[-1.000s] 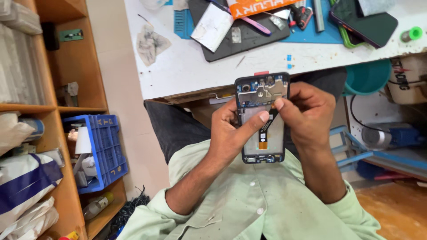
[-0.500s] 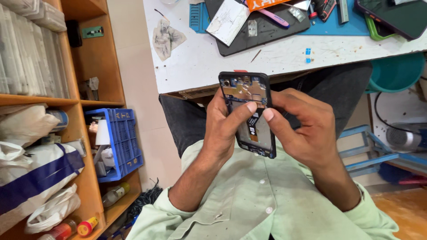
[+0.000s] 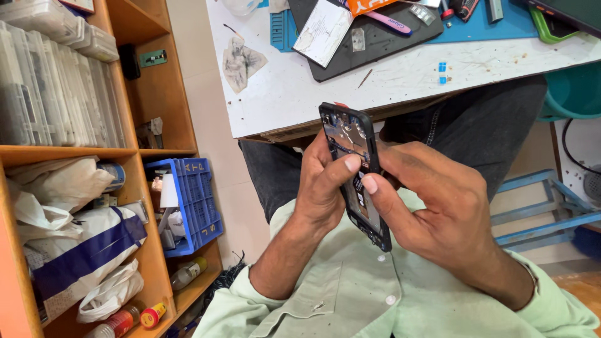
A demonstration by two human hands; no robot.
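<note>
The left hand and right hand both grip an opened phone, fingers closed around its edges and both thumbs pressed on its exposed interior, held tilted above the lap, just below the white table edge.

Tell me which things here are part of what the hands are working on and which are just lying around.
In hand:
opened phone, back cover off
left hand gripping its edge
right hand, thumb on its insides

Lying about:
pink pen on the dark mat
blue crate
white bags on the wooden shelf
</note>
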